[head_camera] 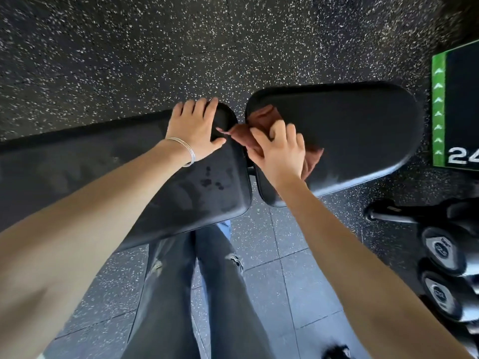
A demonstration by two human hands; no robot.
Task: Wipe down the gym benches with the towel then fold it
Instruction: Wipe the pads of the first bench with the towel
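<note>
We see the brown towel (261,125) bunched on the seat pad (350,133), beside the gap. Our right hand (281,151) seems clenched on it, though blurred; our left hand (193,125) rests flat, released. Soft, light cloth: best gathered by a bunched fold.

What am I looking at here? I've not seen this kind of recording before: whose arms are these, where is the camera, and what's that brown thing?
The camera is worn on a person's head and looks down, so the arms and the jeans are the wearer's own. Below them is a black padded gym bench in two cushions. The left hand, wearing thin bangles, rests flat on the longer cushion. The right hand presses a brown towel on the other cushion near the gap. Dumbbells sit on the right, above speckled rubber flooring.
</note>
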